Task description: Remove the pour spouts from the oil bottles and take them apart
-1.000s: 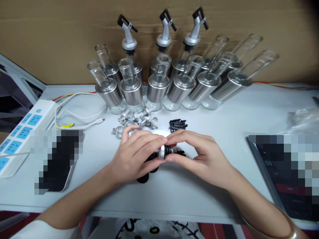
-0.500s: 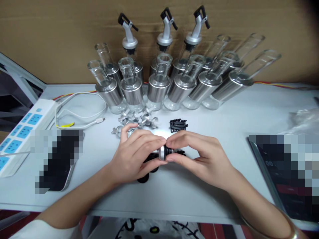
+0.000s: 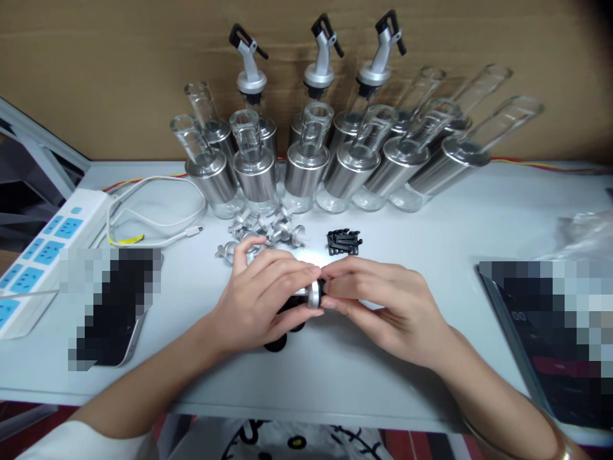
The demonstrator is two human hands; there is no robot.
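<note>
Both hands meet over the near middle of the table, around a silver pourer spout [image 3: 313,295] held sideways. My left hand [image 3: 258,300] is closed on its silver body, with the index finger lifted. At the spout's right end, the fingertips of my right hand [image 3: 395,306] pinch a black stopper [image 3: 322,291], mostly hidden by them. Beyond the left hand lies a pile of silver spout pieces [image 3: 290,234]. A small stack of black levers [image 3: 345,242] sits just past the right hand. Black round parts [image 3: 276,344] show partly under the left hand.
Several glass bottles with steel sleeves [image 3: 306,172] stand in rows at the back; three carry pourers [image 3: 320,73]. On the left are a power strip [image 3: 43,255], a white cable [image 3: 158,241] and a phone [image 3: 117,306]. A dark tablet-like device [image 3: 541,345] and clear plastic [image 3: 587,236] lie right.
My right fingers have closed in around the black stopper, covering more of it. The dark tip that showed between them is now hidden. My left hand has barely moved.
</note>
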